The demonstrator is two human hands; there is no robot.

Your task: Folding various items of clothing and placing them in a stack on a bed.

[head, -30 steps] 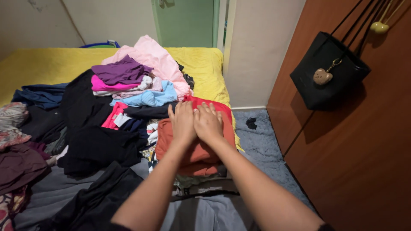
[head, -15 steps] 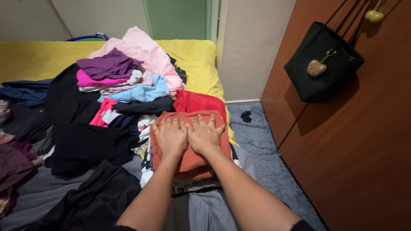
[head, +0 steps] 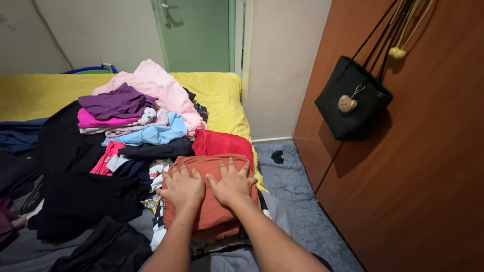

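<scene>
A folded rust-orange garment (head: 214,211) lies on top of a clothes pile at the near right edge of the bed. My left hand (head: 182,188) and my right hand (head: 231,184) both rest flat on it, side by side, fingers spread, palms down. Neither hand grips anything. A red garment (head: 222,143) lies just beyond the orange one.
A heap of purple, pink and light blue clothes (head: 133,111) sits mid-bed on the yellow bedspread (head: 217,93), with black garments (head: 75,176) to the left. A brown wardrobe (head: 428,166) with a hanging black bag (head: 353,103) stands right, above grey carpet (head: 297,196). A green door (head: 199,32) is behind.
Both hands slid toward me over the orange garment, from its far edge to its middle. The view tilted up and shifted right.
</scene>
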